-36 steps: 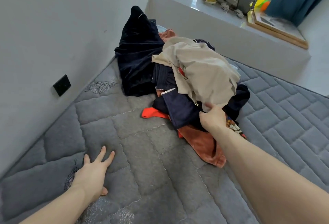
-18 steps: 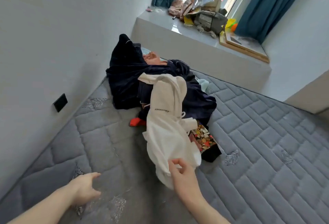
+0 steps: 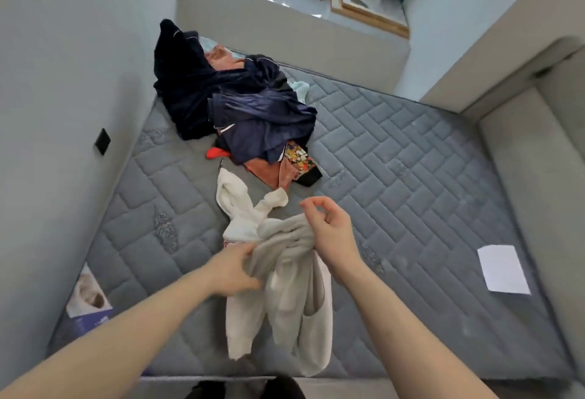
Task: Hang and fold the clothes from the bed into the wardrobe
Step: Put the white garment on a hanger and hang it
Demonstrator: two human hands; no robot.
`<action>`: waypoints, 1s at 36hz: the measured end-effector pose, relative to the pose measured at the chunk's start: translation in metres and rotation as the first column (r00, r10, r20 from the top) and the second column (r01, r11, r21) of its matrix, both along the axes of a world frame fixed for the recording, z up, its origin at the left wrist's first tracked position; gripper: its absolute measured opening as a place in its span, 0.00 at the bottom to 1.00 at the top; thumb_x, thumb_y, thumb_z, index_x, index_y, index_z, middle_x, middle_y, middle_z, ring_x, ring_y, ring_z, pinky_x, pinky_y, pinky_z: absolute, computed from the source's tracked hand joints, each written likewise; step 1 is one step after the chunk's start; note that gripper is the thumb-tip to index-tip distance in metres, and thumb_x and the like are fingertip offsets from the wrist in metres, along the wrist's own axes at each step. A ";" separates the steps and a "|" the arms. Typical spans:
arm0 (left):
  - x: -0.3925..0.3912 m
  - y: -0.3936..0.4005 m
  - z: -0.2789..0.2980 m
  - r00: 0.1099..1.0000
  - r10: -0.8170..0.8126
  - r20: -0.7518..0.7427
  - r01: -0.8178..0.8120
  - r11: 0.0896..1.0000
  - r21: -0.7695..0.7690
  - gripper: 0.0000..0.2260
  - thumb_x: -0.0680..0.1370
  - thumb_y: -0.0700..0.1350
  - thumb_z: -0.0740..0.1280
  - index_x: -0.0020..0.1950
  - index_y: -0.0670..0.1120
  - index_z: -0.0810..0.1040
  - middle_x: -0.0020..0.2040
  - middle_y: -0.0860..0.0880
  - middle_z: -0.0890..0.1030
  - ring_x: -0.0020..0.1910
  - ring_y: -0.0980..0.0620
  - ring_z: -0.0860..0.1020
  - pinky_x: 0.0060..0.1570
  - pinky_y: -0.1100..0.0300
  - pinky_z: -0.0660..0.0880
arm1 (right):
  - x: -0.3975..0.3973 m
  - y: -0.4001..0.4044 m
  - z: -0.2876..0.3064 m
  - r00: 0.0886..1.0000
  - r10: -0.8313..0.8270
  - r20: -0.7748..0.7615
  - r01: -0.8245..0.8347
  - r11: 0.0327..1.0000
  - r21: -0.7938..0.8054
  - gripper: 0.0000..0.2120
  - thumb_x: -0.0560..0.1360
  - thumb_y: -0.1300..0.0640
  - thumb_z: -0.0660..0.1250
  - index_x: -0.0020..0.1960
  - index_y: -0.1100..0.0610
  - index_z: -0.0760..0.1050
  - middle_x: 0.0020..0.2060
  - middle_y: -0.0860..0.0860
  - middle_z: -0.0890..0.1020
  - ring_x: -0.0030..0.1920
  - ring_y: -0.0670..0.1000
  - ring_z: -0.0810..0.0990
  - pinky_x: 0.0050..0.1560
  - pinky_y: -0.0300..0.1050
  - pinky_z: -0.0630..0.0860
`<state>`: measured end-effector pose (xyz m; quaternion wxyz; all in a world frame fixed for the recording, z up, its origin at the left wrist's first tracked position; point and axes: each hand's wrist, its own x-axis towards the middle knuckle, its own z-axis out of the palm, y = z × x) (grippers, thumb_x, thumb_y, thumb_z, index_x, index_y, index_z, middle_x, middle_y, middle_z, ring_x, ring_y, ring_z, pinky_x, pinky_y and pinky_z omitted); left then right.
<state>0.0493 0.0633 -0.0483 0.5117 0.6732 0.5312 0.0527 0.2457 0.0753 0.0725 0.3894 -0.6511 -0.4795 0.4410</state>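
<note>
- The left hand [image 3: 234, 268] is gripping a bunched fold of the cream garment [image 3: 285, 287], its fingers curled into the cloth just toward the viewer from the clothes pile [image 3: 250, 113].
- The right hand [image 3: 329, 227] is holding the same bunch from the other side, with the cloth gathered under its palm; thumb and forefinger are curling above it, and I cannot tell whether they are pinching anything.
- The garment is hanging between the two hands, its lower part drooping toward the near edge of the mattress [image 3: 411, 177] while a sleeve and the hood are trailing back toward the pile.
- The trailing end is lying just beside the rust-coloured piece [image 3: 269, 172] at the pile's near edge; lifting quickly is likely to be dragging that piece, or the patterned item [image 3: 297, 158] next to it, along with it.
- Both hands are gripping a crumpled middle rather than shoulders or hem, so the garment is probably twisted; trying to hang or fold it from this hold is risking a tangled sleeve or an inside-out body.
- The right hand's hold is looking partial, so the weight may be sliding out on that side and dropping the cloth over the bed's near edge.
- A white sheet of paper [image 3: 503, 268] is lying well to the right of the pile, and a printed booklet [image 3: 88, 300] to its left by the wall; a swinging sleeve could be sweeping either one off.
</note>
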 end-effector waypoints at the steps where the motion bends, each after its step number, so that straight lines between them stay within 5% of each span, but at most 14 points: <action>1: 0.010 -0.016 0.006 1.000 -0.026 0.011 0.026 1.000 -0.002 0.18 0.66 0.55 0.74 0.51 0.72 0.74 0.47 0.71 0.78 0.49 0.69 0.76 0.44 0.78 0.68 | 0.004 -0.008 0.012 0.999 -0.028 -0.038 0.028 1.000 0.011 0.07 0.80 0.51 0.68 0.44 0.46 0.81 0.31 0.48 0.74 0.35 0.48 0.70 0.37 0.43 0.68; 4: 0.032 -0.055 0.016 1.000 0.000 -0.011 0.001 0.999 0.054 0.05 0.76 0.54 0.69 0.42 0.60 0.74 0.42 0.60 0.81 0.43 0.59 0.78 0.39 0.64 0.70 | 0.017 -0.030 0.042 0.991 -0.075 -0.112 0.078 0.997 0.021 0.06 0.78 0.47 0.68 0.44 0.46 0.81 0.32 0.53 0.71 0.36 0.52 0.69 0.37 0.48 0.67; 8: 0.042 -0.064 0.040 0.980 0.177 0.087 -0.186 0.976 0.113 0.09 0.82 0.47 0.64 0.42 0.49 0.76 0.35 0.51 0.77 0.37 0.53 0.74 0.37 0.60 0.68 | 0.051 -0.047 0.067 0.964 -0.218 -0.151 0.225 0.974 0.029 0.08 0.81 0.51 0.67 0.44 0.46 0.81 0.32 0.49 0.73 0.35 0.49 0.70 0.35 0.44 0.69; 11: 0.036 -0.042 0.081 0.838 0.473 0.274 -0.489 0.872 -0.011 0.11 0.84 0.45 0.61 0.45 0.45 0.79 0.40 0.46 0.81 0.41 0.52 0.76 0.43 0.56 0.70 | 0.083 -0.051 0.077 0.935 -0.310 -0.170 0.318 0.948 0.023 0.07 0.81 0.51 0.67 0.45 0.48 0.81 0.30 0.44 0.75 0.31 0.45 0.71 0.31 0.39 0.69; 13: 0.033 -0.018 0.127 0.744 0.544 0.387 -0.595 0.804 0.015 0.13 0.84 0.43 0.61 0.42 0.48 0.79 0.38 0.54 0.82 0.41 0.55 0.76 0.42 0.59 0.72 | 0.100 -0.055 0.080 0.937 -0.322 -0.133 0.329 0.944 0.030 0.08 0.80 0.51 0.67 0.43 0.46 0.81 0.30 0.46 0.74 0.30 0.46 0.70 0.30 0.39 0.68; 18: 0.042 0.028 0.275 0.804 0.227 0.550 -0.460 0.823 0.333 0.10 0.81 0.48 0.63 0.42 0.50 0.79 0.35 0.60 0.78 0.34 0.63 0.73 0.35 0.71 0.69 | 0.114 -0.058 0.081 0.948 -0.292 -0.123 0.303 0.949 0.082 0.08 0.82 0.51 0.66 0.48 0.54 0.80 0.29 0.49 0.70 0.30 0.47 0.69 0.33 0.44 0.71; 22: 0.062 0.035 0.360 0.910 -0.048 0.413 -0.217 0.792 0.571 0.10 0.82 0.51 0.61 0.45 0.51 0.78 0.37 0.58 0.78 0.37 0.61 0.74 0.38 0.66 0.68 | 0.105 -0.058 0.091 0.932 -0.173 -0.319 0.234 0.958 0.165 0.04 0.82 0.56 0.66 0.56 0.53 0.78 0.38 0.50 0.83 0.36 0.46 0.79 0.39 0.38 0.80; 26: 0.087 0.036 0.406 0.944 -0.148 0.294 -0.105 0.711 0.695 0.10 0.84 0.46 0.62 0.43 0.53 0.77 0.37 0.60 0.77 0.38 0.63 0.73 0.38 0.68 0.67 | 0.085 -0.081 0.069 0.987 0.156 0.037 -0.157 0.986 0.050 0.27 0.72 0.42 0.76 0.66 0.37 0.69 0.58 0.38 0.80 0.53 0.37 0.79 0.52 0.35 0.78; 28: 0.097 0.035 0.424 0.948 -0.175 0.264 -0.083 0.668 0.740 0.09 0.84 0.47 0.63 0.45 0.52 0.78 0.39 0.58 0.78 0.40 0.60 0.74 0.42 0.63 0.69 | 0.071 -0.081 0.052 0.979 0.179 0.101 -0.176 0.984 -0.034 0.34 0.67 0.39 0.78 0.68 0.37 0.66 0.60 0.34 0.77 0.59 0.34 0.75 0.58 0.37 0.76; 32: 0.099 0.041 0.460 0.949 -0.195 0.248 -0.095 0.573 0.814 0.08 0.83 0.50 0.64 0.48 0.53 0.82 0.43 0.58 0.82 0.44 0.61 0.77 0.45 0.62 0.71 | 0.043 -0.059 0.030 0.992 0.090 0.086 -0.079 0.990 -0.119 0.25 0.72 0.44 0.76 0.64 0.45 0.68 0.56 0.39 0.78 0.58 0.41 0.78 0.58 0.40 0.74; 35: 0.080 0.054 0.483 0.956 -0.147 0.252 -0.144 0.514 0.846 0.08 0.82 0.52 0.64 0.48 0.55 0.82 0.40 0.61 0.82 0.40 0.63 0.76 0.42 0.61 0.71 | 0.037 -0.041 0.043 0.977 0.057 0.207 -0.042 0.996 -0.079 0.04 0.79 0.53 0.67 0.50 0.44 0.76 0.45 0.40 0.81 0.49 0.46 0.80 0.46 0.34 0.76; 36: 0.068 0.061 0.488 0.963 -0.111 0.244 -0.167 0.463 0.871 0.08 0.81 0.52 0.63 0.46 0.56 0.82 0.39 0.62 0.81 0.39 0.63 0.76 0.42 0.59 0.71 | 0.039 -0.036 0.054 0.967 0.057 0.248 -0.051 0.998 -0.033 0.08 0.79 0.56 0.64 0.45 0.44 0.77 0.42 0.41 0.81 0.46 0.45 0.79 0.41 0.30 0.73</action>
